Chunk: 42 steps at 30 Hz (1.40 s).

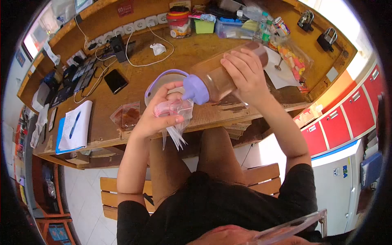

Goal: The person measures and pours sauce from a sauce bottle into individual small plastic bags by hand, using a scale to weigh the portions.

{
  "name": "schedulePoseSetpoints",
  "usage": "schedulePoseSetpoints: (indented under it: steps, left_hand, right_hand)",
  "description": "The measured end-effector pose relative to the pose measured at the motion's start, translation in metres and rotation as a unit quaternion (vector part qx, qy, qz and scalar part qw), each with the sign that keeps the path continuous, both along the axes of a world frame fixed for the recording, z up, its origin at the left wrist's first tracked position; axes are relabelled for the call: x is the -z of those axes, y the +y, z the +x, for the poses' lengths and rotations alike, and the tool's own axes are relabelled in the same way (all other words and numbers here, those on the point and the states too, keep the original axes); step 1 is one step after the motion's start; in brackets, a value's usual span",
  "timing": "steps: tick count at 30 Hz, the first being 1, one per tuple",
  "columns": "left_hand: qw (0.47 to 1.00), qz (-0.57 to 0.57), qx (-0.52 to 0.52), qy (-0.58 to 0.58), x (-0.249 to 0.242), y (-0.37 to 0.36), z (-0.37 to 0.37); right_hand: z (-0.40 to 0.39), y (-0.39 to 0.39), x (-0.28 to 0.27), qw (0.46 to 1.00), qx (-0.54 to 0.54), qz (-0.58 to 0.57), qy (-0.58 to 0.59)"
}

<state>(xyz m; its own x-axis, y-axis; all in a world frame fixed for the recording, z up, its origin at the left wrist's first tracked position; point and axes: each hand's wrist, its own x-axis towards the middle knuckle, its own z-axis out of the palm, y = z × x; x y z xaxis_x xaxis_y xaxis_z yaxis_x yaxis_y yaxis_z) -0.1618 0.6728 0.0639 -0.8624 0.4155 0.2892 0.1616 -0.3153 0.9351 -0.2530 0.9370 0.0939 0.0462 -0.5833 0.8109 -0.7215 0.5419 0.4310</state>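
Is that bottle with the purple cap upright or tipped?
Tipped: the right hand holds the bottle aslant, its purple cap near the plastic bags in the left hand.

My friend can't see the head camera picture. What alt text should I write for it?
A person's right hand holds a tilted bottle of something brown, its purple nozzle pointing at a clear plastic bag in the left hand. On the wooden desk are a dark phone and a notebook with a blue pen on it.

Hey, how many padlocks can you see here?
2. The upper padlock is toward the top right of the view; the lower padlock is just below it and farther right. Others may be hidden.
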Motion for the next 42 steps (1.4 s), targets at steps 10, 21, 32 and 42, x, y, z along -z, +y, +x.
schedulePoseSetpoints:
  steps: [10, 21, 32, 42]
  left_hand:
    - [0.995, 0.091, 0.008, -0.04, 0.004, 0.013, -0.012]
    - [0.992, 0.113, -0.002, -0.06, 0.008, 0.003, -0.028]
    - [0.943, -0.283, -0.125, 0.125, -0.006, -0.018, -0.062]
    - [0.971, -0.124, -0.16, 0.125, -0.016, -0.01, -0.045]
  right_hand:
    - [0.01, 0.006, -0.063, 0.985, -0.006, 0.132, 0.111]
    - [-0.011, 0.001, -0.054, 0.989, -0.005, 0.131, 0.064]
    - [-0.035, -0.016, 0.019, 0.902, -0.012, -0.13, -0.412]
    - [-0.042, -0.02, 0.056, 0.867, -0.028, -0.377, -0.325]
